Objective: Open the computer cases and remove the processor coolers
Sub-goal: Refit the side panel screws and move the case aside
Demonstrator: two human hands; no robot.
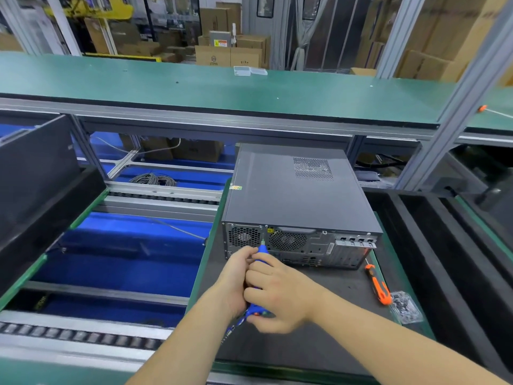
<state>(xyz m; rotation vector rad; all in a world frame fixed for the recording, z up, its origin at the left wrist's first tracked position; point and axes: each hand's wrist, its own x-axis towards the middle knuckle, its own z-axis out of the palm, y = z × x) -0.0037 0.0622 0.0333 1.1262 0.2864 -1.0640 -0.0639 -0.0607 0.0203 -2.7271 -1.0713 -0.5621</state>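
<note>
A dark grey computer case lies flat on a black mat, its lid closed and its rear panel with two fan grilles facing me. Both hands grip a blue electric screwdriver. My left hand holds its front part and my right hand wraps the body from the right. The bit tip touches the rear panel between the two grilles, near the top edge. The processor cooler is hidden inside the case.
An orange-handled screwdriver and a clear bag of small parts lie on the mat at the right. Black foam trays stand further right. A roller conveyor over blue flooring runs left. A green shelf spans above.
</note>
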